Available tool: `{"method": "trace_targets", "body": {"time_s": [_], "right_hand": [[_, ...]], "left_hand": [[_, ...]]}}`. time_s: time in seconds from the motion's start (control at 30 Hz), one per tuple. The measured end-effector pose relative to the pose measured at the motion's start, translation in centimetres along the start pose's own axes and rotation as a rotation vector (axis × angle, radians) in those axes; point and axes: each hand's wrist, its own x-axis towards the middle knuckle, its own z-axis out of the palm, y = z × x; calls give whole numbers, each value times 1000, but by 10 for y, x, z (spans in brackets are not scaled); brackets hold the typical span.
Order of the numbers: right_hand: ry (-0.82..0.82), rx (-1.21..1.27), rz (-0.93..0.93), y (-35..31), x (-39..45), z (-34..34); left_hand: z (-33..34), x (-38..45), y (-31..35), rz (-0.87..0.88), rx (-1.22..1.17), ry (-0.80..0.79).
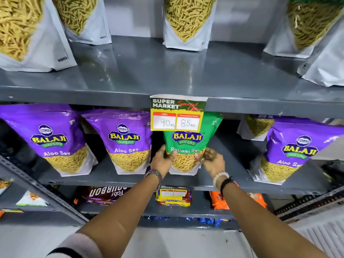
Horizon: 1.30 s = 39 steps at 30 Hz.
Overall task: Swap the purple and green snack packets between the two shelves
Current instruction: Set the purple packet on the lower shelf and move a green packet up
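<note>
A: What's closest?

B: Two bare forearms reaching forward. The left hand (163,161) and the right hand (212,161) both clasp the lower sides of a glossy green Ratlami Sev snack packet (191,138), fingers curled round its edges.

A: Where does that packet sit?

B: Upright on the grey metal middle shelf (232,175), its base touching the board, between purple packets. A yellow and green paper price tag (176,114) hangs across its top.

A: And the purple ones?

B: One shiny purple Aloo Sev packet (124,140) stands just left of it, another (50,138) further left, a third (296,148) well right.

A: Farther back?

B: White pouches of yellow sev (188,25) stand on the grey upper shelf (149,71).
</note>
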Motion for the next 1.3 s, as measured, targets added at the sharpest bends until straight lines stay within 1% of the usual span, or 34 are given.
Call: {"method": "trace_targets", "body": {"time_s": [0.17, 0.23, 0.3, 0.37, 0.47, 0.6, 0.67, 0.8, 0.9, 1.03, 1.17, 1.3], "right_hand": [[42, 29, -20, 16, -39, -33], [58, 27, -12, 29, -55, -48], [71, 35, -34, 50, -68, -67], [92, 19, -62, 56, -87, -87], [134, 42, -107, 36, -130, -116], [200, -3, -230, 5, -172, -157], [228, -29, -298, -15, -187, -174], [219, 72, -451, -67, -201, -196], [204, 118, -551, -114, -201, -205], [215, 125, -649, -176, -187, -207], [251, 140, -693, -222, -166, -200], [255, 193, -666, -249, -139, -188]], "left_hand": [[15, -41, -4, 36, 88, -17], [22, -61, -6, 50, 88, -24], [32, -85, -6, 70, 68, -44], [42, -109, -4, 97, 42, -73], [51, -141, 6, 148, 61, -88], [55, -172, 30, 244, 14, -111], [50, -188, 51, 327, 16, -88], [31, -208, 104, 485, 26, -6], [11, -210, 149, 580, 29, 37], [-18, -200, 208, 675, 60, 137], [-37, -183, 249, 703, 88, 205], [-46, -157, 273, 686, 104, 239]]}}
